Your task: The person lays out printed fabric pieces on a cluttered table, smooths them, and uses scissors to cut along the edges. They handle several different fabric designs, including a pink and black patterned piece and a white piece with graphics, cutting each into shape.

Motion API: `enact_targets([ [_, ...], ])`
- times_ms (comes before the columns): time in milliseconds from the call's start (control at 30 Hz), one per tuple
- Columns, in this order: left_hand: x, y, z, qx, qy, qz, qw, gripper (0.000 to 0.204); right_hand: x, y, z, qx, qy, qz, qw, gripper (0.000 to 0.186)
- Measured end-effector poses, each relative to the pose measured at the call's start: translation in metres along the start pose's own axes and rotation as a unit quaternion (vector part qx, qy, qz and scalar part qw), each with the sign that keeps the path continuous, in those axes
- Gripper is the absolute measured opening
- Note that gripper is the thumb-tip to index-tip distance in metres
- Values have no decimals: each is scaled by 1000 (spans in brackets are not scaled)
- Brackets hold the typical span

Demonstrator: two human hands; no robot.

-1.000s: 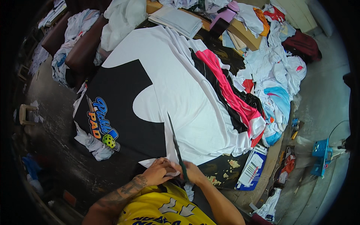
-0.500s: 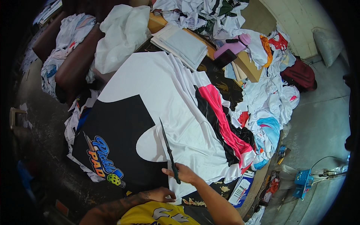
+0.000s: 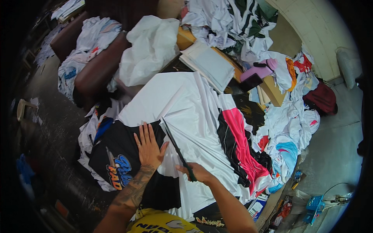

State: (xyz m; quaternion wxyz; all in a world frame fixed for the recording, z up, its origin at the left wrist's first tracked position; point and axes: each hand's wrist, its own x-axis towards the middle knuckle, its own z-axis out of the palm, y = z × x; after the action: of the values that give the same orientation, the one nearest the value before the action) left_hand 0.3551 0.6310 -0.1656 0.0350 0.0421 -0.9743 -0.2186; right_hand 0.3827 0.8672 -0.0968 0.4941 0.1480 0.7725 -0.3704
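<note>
A wide white fabric sheet (image 3: 202, 143) carries a black printed panel (image 3: 105, 147) with a colourful logo on its left. My left hand (image 3: 149, 145) lies on the black panel with fingers outstretched, pressing beside the white part, which is creased there. My right hand (image 3: 196, 173) grips long dark scissors (image 3: 176, 149), whose blades point up and away along the border of black and white. Folds of pink fabric (image 3: 239, 139) with black and white bands lie along the sheet's right side.
Garment piles (image 3: 285, 120) line the right. At the back are folded sheets (image 3: 206, 64), a cardboard box (image 3: 276, 95), a pink bottle (image 3: 260, 72) and translucent wrapping (image 3: 143, 46). A brown padded seat (image 3: 97, 66) stands back left. A blue device (image 3: 314, 207) is on the floor at lower right.
My left hand has moved up from the near edge onto the black panel, now wrinkled. The scissors have shifted forward with my right hand. The view has shifted, showing more of the back.
</note>
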Motion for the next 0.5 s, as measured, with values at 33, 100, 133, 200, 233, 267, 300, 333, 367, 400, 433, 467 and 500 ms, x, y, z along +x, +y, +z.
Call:
enact_targets([
  [33, -9, -4, -3, -10, 36, 4, 999, 101, -11, 2, 4, 23, -9, -1, 1000, 79],
  [100, -27, -18, -16, 13, 8, -35, 999, 102, -38, 14, 11, 84, -47, -27, 995, 70],
  [133, -36, -26, -23, 29, 12, -35, 999, 102, -53, 24, 16, 78, -67, 15, 995, 68],
  [200, -61, -42, -37, 20, -3, -50, 999, 112, -84, 47, 29, 36, -106, 61, 992, 66],
  [233, -72, -48, -41, 14, -10, -53, 998, 117, -93, 57, 38, 32, -100, 27, 994, 69],
  [267, -85, -52, -45, 5, -20, -66, 998, 121, -99, 65, 48, -14, -84, 68, 994, 73],
  [300, -96, -54, -46, 23, -29, -68, 997, 131, -100, 70, 59, -11, -73, 19, 997, 76],
  [333, -108, -55, -47, 2, -16, -56, 998, 130, -94, 71, 68, -25, -57, -3, 998, 80],
  [367, -115, -54, -46, 9, -22, -63, 998, 133, -87, 68, 78, -52, -33, -7, 998, 84],
  [400, -123, -52, -46, 5, 2, -52, 999, 135, -72, 61, 82, -59, -53, -23, 997, 96],
  [433, -128, -49, -46, 7, -20, -71, 997, 137, -58, 51, 90, -41, -29, -39, 998, 96],
  [467, -133, -45, -46, 8, 4, -64, 998, 138, -41, 38, 93, -8, -1, -94, 995, 96],
  [500, -138, -41, -47, 6, 10, -71, 997, 140, -28, 24, 91, -51, 25, -70, 996, 95],
])
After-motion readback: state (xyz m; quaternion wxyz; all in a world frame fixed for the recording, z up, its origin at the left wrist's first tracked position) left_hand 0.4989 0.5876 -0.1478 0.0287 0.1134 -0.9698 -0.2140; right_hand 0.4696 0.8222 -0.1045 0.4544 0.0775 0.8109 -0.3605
